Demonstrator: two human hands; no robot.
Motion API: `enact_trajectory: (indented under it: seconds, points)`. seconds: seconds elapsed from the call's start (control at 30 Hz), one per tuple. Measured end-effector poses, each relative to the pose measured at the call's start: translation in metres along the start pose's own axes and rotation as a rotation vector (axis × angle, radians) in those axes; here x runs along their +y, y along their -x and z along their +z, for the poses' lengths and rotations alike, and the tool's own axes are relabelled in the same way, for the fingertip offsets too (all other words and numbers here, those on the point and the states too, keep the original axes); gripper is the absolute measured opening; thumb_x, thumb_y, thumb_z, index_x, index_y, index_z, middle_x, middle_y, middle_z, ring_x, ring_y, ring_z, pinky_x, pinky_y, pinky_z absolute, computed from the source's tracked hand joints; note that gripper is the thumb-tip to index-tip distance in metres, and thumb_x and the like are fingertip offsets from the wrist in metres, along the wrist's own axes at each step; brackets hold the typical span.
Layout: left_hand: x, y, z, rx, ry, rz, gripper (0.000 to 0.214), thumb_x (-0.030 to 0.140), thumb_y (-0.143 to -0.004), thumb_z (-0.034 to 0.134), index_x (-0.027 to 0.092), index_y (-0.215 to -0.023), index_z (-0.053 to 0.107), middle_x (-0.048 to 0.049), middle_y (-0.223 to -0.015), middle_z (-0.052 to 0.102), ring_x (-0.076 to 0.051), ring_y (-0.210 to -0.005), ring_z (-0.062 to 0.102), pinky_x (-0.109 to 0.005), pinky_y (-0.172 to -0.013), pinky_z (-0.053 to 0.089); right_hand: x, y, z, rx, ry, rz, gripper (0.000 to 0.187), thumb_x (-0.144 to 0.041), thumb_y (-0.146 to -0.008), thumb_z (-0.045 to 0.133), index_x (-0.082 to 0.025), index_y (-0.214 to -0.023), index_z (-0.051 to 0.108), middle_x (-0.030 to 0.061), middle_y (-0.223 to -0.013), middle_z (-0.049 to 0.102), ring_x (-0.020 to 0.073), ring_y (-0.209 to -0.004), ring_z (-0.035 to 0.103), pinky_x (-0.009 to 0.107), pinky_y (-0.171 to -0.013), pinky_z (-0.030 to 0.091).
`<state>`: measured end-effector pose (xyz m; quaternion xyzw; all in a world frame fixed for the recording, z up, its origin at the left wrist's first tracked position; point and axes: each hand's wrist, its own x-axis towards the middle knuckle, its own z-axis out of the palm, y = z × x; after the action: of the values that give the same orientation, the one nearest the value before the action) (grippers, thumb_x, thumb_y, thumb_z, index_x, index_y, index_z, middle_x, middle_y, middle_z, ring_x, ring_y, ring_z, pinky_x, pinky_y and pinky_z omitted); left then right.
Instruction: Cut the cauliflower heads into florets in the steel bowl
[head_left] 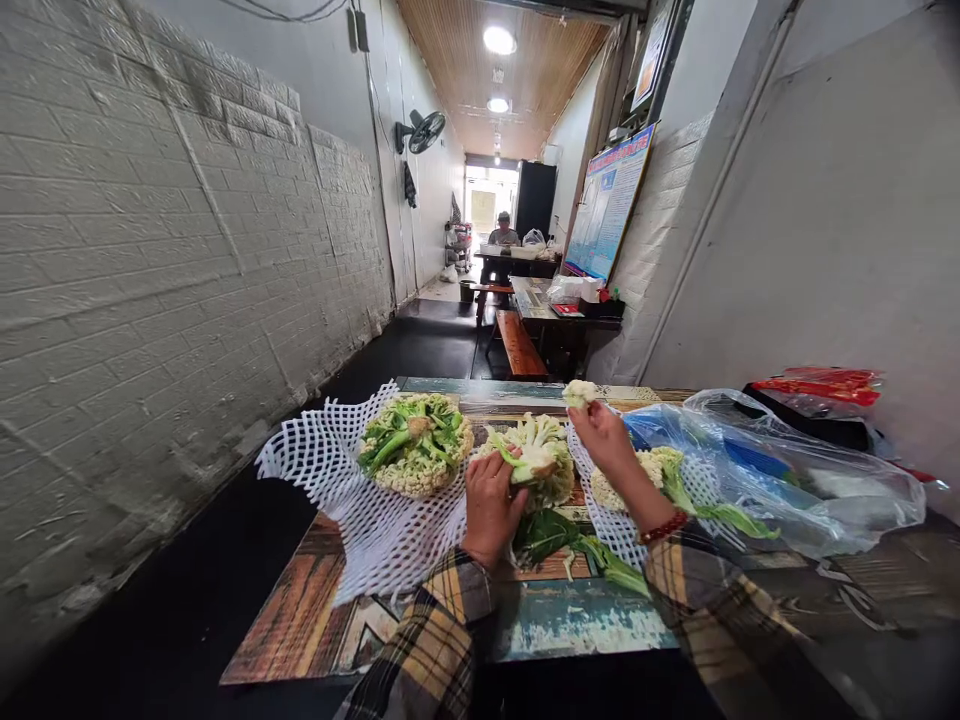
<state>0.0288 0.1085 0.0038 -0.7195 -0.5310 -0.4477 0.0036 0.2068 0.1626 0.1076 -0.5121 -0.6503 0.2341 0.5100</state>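
My left hand [491, 503] grips a partly broken-up cauliflower head [541, 455], its cut stem turned towards me. Raised to the right, my right hand [606, 440] pinches a small cauliflower floret [580, 392] between thumb and fingers. To the left, a whole cauliflower [416, 442] lies stem up on white foam netting [375, 540]. Another cauliflower [661, 470] sits partly behind my right wrist, also on netting. Loose green leaves [551, 537] lie on the wooden-patterned table [592, 615], below the held head.
A clear plastic bag [795, 480] with something blue inside lies at the right, near red packaging [821, 385]. Beyond stand another table [534, 298] and a wooden bench [520, 345]. A person [504, 230] sits at a far table. A brick-patterned wall [150, 220] runs along the left.
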Motion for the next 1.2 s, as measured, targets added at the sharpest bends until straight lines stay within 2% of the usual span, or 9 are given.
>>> enact_trajectory:
  seconds: [0.13, 0.23, 0.47, 0.57, 0.67, 0.83, 0.93, 1.07, 1.2]
  points:
    - [-0.004, -0.003, 0.005, 0.030, 0.004, -0.088, 0.046, 0.025, -0.074, 0.066, 0.019, -0.119, 0.057, -0.0097, -0.114, 0.064, -0.029, -0.110, 0.054, -0.046, -0.098, 0.037, 0.004, -0.010, -0.046, -0.283, 0.984, -0.100, 0.031, -0.040, -0.089, 0.050, -0.019, -0.108, 0.064, 0.0127, -0.102, 0.070, 0.0270, -0.095, 0.064, 0.031, -0.073, 0.042]
    - [-0.005, -0.003, 0.006, 0.036, 0.012, -0.087, 0.045, 0.025, -0.075, 0.067, 0.019, -0.119, 0.057, -0.0095, -0.115, 0.064, -0.028, -0.112, 0.054, -0.046, -0.099, 0.037, 0.014, -0.008, -0.060, -0.490, 1.280, -0.068, 0.027, -0.031, -0.091, 0.050, -0.017, -0.106, 0.067, 0.0151, -0.105, 0.070, 0.0283, -0.099, 0.064, 0.033, -0.077, 0.042]
    - [-0.001, -0.001, 0.002, 0.078, -0.077, -0.133, 0.035, 0.031, -0.076, 0.067, 0.018, -0.108, 0.062, -0.0101, -0.105, 0.064, -0.031, -0.108, 0.053, -0.048, -0.096, 0.040, 0.003, 0.002, -0.054, -0.499, 1.202, -0.198, 0.027, -0.034, -0.091, 0.053, -0.019, -0.107, 0.069, 0.0129, -0.107, 0.069, 0.0269, -0.100, 0.063, 0.037, -0.084, 0.043]
    - [-0.003, -0.002, 0.003, 0.099, -0.073, -0.131, 0.032, 0.032, -0.075, 0.067, 0.017, -0.103, 0.063, -0.0113, -0.104, 0.063, -0.031, -0.106, 0.053, -0.048, -0.093, 0.043, -0.027, 0.007, -0.032, -0.467, 0.909, -0.491, 0.033, -0.033, -0.091, 0.055, -0.021, -0.122, 0.060, 0.0099, -0.116, 0.065, 0.0234, -0.106, 0.060, 0.035, -0.089, 0.044]
    - [-0.006, -0.003, 0.006, 0.127, 0.036, -0.096, 0.032, 0.029, -0.076, 0.066, 0.017, -0.105, 0.061, -0.0116, -0.105, 0.063, -0.029, -0.103, 0.055, -0.046, -0.091, 0.045, -0.050, 0.015, 0.002, -0.596, 0.789, -0.744, 0.041, -0.026, -0.083, 0.067, -0.024, -0.122, 0.058, 0.0079, -0.120, 0.062, 0.0240, -0.111, 0.055, 0.038, -0.092, 0.042]
    - [-0.008, -0.003, 0.005, 0.192, 0.175, -0.046, 0.024, 0.016, -0.077, 0.059, 0.020, -0.101, 0.061, -0.0080, -0.104, 0.064, -0.025, -0.102, 0.058, -0.048, -0.102, 0.040, -0.038, 0.020, 0.036, -0.682, 0.951, -0.743, 0.029, -0.018, -0.077, 0.071, -0.019, -0.105, 0.063, 0.0090, -0.101, 0.066, 0.0252, -0.100, 0.056, 0.037, -0.087, 0.043]
    - [-0.006, -0.003, -0.001, 0.329, 0.199, -0.073, 0.032, 0.015, -0.080, 0.055, 0.020, -0.112, 0.058, -0.0098, -0.116, 0.061, -0.025, -0.112, 0.055, -0.048, -0.103, 0.039, -0.011, 0.014, 0.032, -0.576, 0.813, -0.663, 0.019, -0.020, -0.083, 0.063, -0.019, -0.103, 0.062, 0.0086, -0.102, 0.065, 0.0246, -0.102, 0.055, 0.036, -0.087, 0.043]
    - [-0.004, -0.004, -0.006, 0.462, 0.230, -0.148, 0.044, 0.021, -0.084, 0.055, 0.019, -0.127, 0.048, -0.0141, -0.131, 0.051, -0.027, -0.127, 0.045, -0.050, -0.107, 0.035, 0.022, 0.002, 0.014, -0.163, 0.560, -0.382, 0.022, -0.031, -0.091, 0.047, -0.017, -0.101, 0.061, 0.0099, -0.098, 0.066, 0.0248, -0.094, 0.057, 0.038, -0.084, 0.045]
    - [-0.005, -0.005, 0.002, 0.382, 0.380, -0.221, 0.052, 0.031, -0.084, 0.058, 0.018, -0.132, 0.043, -0.0164, -0.133, 0.049, -0.028, -0.125, 0.046, -0.051, -0.106, 0.036, 0.029, 0.005, 0.002, 0.165, 0.342, -0.104, 0.032, -0.044, -0.090, 0.042, -0.017, -0.093, 0.060, 0.0077, -0.086, 0.065, 0.0243, -0.081, 0.058, 0.037, -0.075, 0.045]
